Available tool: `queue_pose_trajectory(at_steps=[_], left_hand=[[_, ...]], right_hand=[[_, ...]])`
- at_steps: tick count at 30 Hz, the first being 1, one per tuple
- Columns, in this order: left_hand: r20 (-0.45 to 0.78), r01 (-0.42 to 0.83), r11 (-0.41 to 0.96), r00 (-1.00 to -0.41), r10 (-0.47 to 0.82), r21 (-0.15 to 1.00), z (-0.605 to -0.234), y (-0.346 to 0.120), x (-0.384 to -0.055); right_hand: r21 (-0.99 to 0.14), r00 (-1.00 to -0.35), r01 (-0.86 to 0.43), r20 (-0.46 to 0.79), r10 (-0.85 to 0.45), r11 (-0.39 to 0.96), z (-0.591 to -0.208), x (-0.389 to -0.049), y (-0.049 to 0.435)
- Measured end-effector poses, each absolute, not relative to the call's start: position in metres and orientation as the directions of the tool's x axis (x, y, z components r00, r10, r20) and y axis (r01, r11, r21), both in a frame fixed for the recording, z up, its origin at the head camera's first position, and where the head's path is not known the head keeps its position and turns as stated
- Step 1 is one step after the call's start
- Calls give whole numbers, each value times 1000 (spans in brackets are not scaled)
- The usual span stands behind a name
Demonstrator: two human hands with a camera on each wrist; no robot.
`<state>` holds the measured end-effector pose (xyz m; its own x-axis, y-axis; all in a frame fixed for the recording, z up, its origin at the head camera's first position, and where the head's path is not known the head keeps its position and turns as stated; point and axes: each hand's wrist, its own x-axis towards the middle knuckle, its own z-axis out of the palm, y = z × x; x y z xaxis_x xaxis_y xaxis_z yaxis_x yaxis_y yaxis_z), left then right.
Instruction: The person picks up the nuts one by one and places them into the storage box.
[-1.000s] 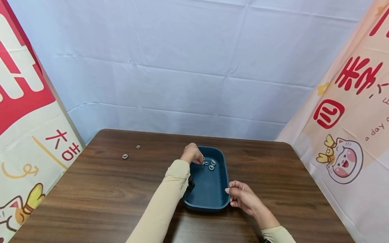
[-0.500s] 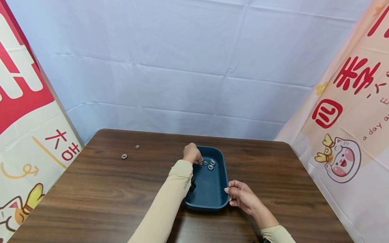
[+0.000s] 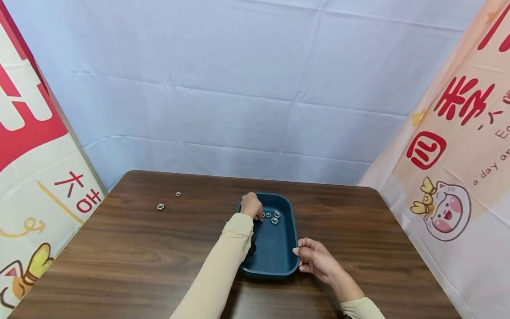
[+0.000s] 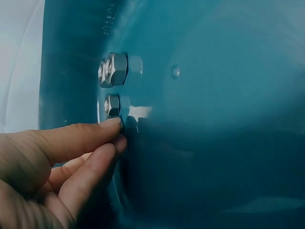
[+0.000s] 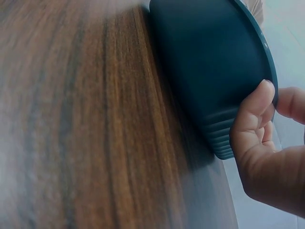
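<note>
A blue rectangular tray [image 3: 272, 261] lies on the table with several metal hex nuts in its far half. Reaching into it, my left hand [image 3: 252, 206] pinches a small nut [image 4: 122, 126], mostly hidden by thumb and index fingertips. Right beside those fingertips is another small nut [image 4: 112, 105], and past it stand two larger nuts [image 4: 117, 69] close together. My right hand [image 3: 316, 260] grips the tray's near right rim, thumb on the outside in the right wrist view.
Two more nuts lie on the brown wooden table [image 3: 159, 257] left of the tray: a larger nut [image 3: 160, 207] and a smaller nut [image 3: 178, 194]. A pale cloth [image 3: 223, 88] hangs behind the table, with printed banners [image 3: 442, 177] at both sides.
My left hand has come slightly nearer inside the tray, and the small nut at its fingertips now sits level beside the other small one. The right hand keeps its hold on the rim.
</note>
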<state>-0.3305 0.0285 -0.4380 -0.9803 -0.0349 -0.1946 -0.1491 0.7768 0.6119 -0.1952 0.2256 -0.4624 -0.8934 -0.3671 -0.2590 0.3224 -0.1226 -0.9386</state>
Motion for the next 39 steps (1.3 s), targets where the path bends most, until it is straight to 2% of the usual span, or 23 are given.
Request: queue_pose_trajectory(at_steps=[7, 13, 17, 21, 31, 39], left_hand=[[-197, -134, 789, -980, -16, 600, -435, 27, -331], [-140, 100, 873, -972, 188, 478, -423, 26, -327], [-208, 269, 894, -910, 357, 359, -414, 28, -324], [-269, 370, 885, -855, 443, 281, -408, 31, -317], [-283, 395, 873, -836, 471, 285, -401, 30, -313], [-238, 448, 862, -833, 499, 238, -386, 18, -306]], right_hand=[[-940, -893, 316, -250, -373, -127, -463, -197, 224], [-940, -894, 316, -251, -372, -126, -462, -197, 225], [-942, -896, 311, -246, -370, -127, -462, -198, 225], [-941, -893, 314, -246, -378, -130, -463, -198, 226], [-935, -890, 327, -255, -378, -139, -464, -199, 226], [-934, -894, 326, -255, -369, -145, -466, -197, 226]])
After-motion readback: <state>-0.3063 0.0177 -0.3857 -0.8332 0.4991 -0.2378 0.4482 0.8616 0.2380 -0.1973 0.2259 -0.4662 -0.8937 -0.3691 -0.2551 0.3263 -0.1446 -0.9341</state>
